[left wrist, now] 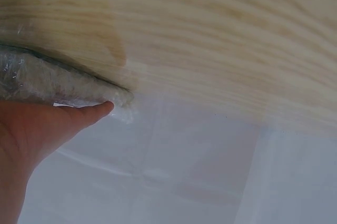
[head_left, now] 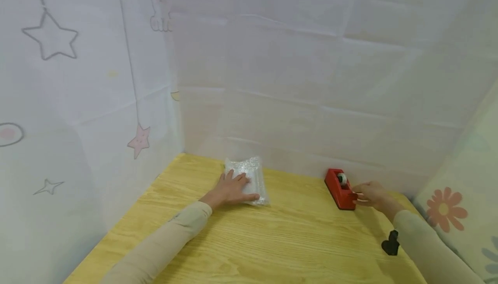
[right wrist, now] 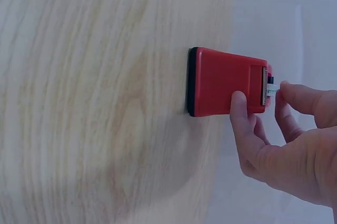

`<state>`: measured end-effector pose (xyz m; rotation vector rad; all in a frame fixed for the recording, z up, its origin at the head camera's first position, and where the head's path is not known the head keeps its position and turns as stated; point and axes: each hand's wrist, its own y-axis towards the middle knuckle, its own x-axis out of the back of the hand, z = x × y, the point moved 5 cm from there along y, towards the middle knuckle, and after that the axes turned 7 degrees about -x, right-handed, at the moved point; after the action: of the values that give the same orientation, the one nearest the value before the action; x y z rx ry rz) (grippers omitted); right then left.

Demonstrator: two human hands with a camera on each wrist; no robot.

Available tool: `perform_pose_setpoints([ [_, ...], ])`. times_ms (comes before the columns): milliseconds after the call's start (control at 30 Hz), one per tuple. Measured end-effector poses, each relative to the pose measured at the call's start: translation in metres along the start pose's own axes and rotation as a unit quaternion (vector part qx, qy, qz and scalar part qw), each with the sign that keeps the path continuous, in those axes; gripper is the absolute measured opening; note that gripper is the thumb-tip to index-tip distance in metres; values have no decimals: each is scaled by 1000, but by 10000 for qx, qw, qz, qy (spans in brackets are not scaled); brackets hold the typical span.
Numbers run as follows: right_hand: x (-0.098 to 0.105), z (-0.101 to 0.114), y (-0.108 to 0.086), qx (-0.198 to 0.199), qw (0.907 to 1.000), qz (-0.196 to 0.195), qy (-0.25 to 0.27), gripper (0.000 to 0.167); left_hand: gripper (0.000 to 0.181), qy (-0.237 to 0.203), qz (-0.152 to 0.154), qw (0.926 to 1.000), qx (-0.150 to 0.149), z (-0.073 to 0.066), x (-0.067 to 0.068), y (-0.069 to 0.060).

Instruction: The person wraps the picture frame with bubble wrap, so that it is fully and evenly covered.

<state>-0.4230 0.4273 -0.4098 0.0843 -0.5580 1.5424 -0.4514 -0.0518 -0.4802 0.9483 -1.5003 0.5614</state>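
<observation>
A flat packet in clear bubble wrap (head_left: 256, 173) lies on the wooden table near the back wall. My left hand (head_left: 232, 189) rests on top of it with fingers spread; the left wrist view shows the thumb stretched along the packet's edge. Farther right stands a red tape dispenser (head_left: 339, 192) with a roll of tape (head_left: 342, 179) in it. My right hand (right wrist: 295, 150) is at its cutter end, thumb and index finger pinching the short free end of the tape (right wrist: 272, 89). Another finger touches the dispenser's red front.
The wooden table (head_left: 249, 240) runs back to a pale hanging sheet (head_left: 295, 81). A printed sheet (head_left: 85, 102) closes the left side, and one with flowers (head_left: 447, 180) the right. A small black object (head_left: 391, 244) shows beside the right sleeve.
</observation>
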Motion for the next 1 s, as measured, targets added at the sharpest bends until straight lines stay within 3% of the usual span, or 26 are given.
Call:
perform_pose_setpoints([
  [67,0,-1,0,172,9994,-43,-294,41,97,-11,-36,10000,22,2,-1,-1],
  [233,2,-6,0,526,9916,-563,-1036,45,98,-93,-103,9999,8,4,-4,-3],
  [367,8,-6,-1,535,9900,-950,-897,41,96,-183,-115,9998,-29,3,-4,-3],
  [500,12,-1,-5,556,9908,-1065,-625,44,96,-143,-143,9998,-39,3,-3,0],
  [700,6,7,-10,505,9972,-542,97,65,97,-42,-169,9998,-28,3,-2,3],
  [1000,-3,0,-14,-123,9954,266,913,58,93,-3,-100,10000,-3,0,-1,2],
])
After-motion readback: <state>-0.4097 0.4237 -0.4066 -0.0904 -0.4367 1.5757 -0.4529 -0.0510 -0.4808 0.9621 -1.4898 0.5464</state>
